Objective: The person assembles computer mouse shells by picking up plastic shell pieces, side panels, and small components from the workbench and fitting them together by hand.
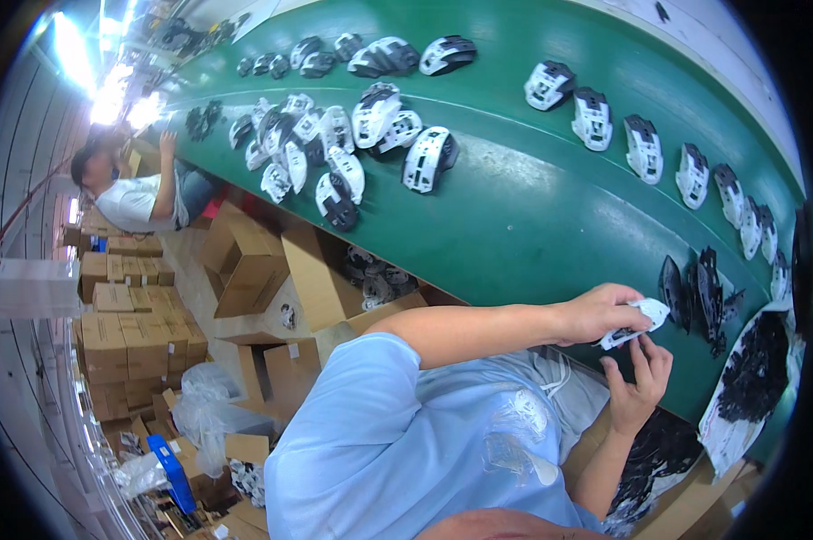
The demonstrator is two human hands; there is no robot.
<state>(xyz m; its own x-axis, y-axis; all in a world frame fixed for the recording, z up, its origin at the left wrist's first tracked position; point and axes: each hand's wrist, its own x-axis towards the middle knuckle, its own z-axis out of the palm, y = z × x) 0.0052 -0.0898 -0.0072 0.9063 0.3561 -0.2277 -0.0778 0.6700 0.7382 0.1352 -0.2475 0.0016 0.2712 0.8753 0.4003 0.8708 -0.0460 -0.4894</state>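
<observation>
My left hand [597,315] reaches across from the left and pinches a small white curved plastic shell [651,311] between thumb and fingers, near the table's front edge. Just below it is my right hand [638,382], thumb spread away and fingertips up close to the shell's lower edge; whether they touch it is hard to see. Beyond the shell, a cluster of black plastic parts [708,297] lies on the green table [514,220].
White-and-black shells [643,148] form a curved row along the right. More shells [296,135] are heaped at far left. A white bag of black pieces [755,364] lies at right. Open cartons [321,279] stand left of me; a person [141,198] sits farther off.
</observation>
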